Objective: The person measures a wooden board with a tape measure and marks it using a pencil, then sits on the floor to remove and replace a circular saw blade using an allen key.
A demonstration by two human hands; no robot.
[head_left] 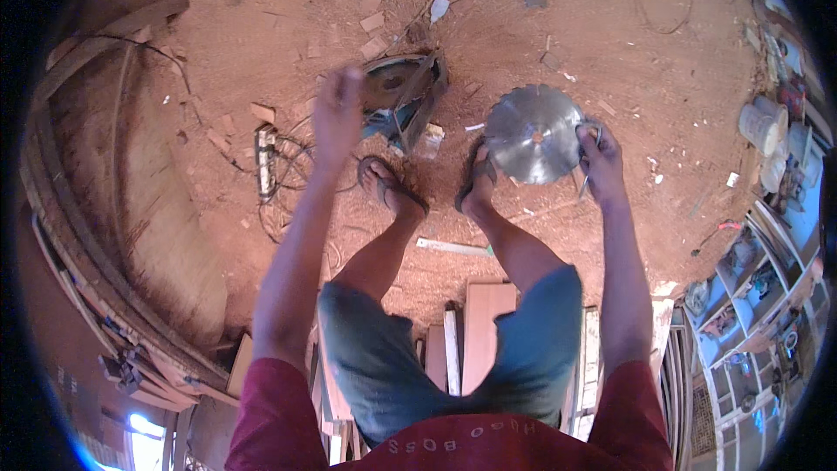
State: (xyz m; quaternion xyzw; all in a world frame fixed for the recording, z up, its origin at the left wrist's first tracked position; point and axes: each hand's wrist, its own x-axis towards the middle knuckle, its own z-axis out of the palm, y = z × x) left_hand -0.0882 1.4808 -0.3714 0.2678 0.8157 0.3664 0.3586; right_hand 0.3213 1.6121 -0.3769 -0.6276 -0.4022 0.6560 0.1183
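Note:
A round toothed circular saw blade (532,135) hangs upright above the ground, its shiny face toward me. My right hand (602,157) pinches it at the right edge. Some thin metal piece also shows by those fingers, too small to name. My left hand (338,118) is raised and smeared by motion, so its fingers are unclear; it is apart from the blade. Just beyond it, a dark green power tool (397,96), possibly a circular saw body, lies on the ground, partly hidden by that hand.
A white power strip (265,161) with tangled cables lies left of my feet. A pale flat strip (453,247) is between my legs. Wood scraps (370,22) litter the reddish ground. Curved timber (52,157) stands at left; cluttered shelves (758,296) and a white bucket (758,129) at right.

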